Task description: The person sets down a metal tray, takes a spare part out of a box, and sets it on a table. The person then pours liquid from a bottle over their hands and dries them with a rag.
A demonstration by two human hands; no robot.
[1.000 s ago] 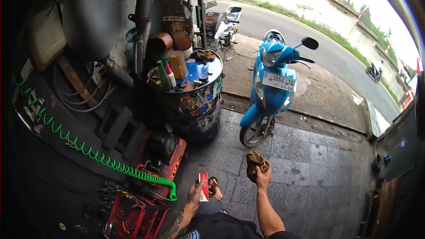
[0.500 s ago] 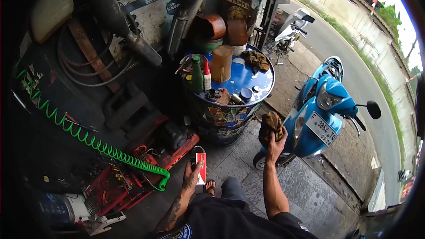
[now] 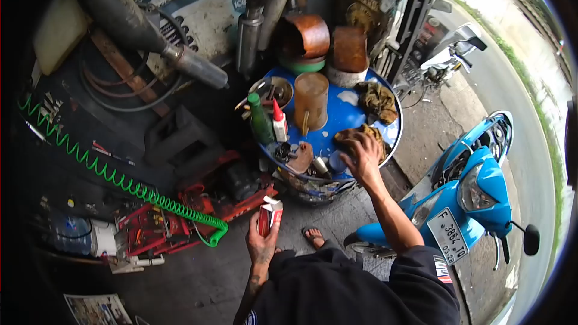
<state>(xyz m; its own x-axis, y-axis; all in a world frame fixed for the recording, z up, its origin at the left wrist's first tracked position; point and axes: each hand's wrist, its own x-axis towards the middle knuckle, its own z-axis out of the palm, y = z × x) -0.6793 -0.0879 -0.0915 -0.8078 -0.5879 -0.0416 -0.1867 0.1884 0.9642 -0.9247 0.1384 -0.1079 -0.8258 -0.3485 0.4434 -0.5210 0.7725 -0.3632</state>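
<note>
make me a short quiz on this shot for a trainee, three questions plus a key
1. Which hand holds the small red and white box?

2. True or false: the green bottle stands beside the red-tipped white bottle on the blue drum.

3. What lies under the fingers of the right hand?
a) the coiled green hose
b) a brown patterned cloth
c) the scooter's mirror

Key:
1. The left hand
2. True
3. b

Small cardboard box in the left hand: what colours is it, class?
Head view: the small cardboard box is red and white.
</note>
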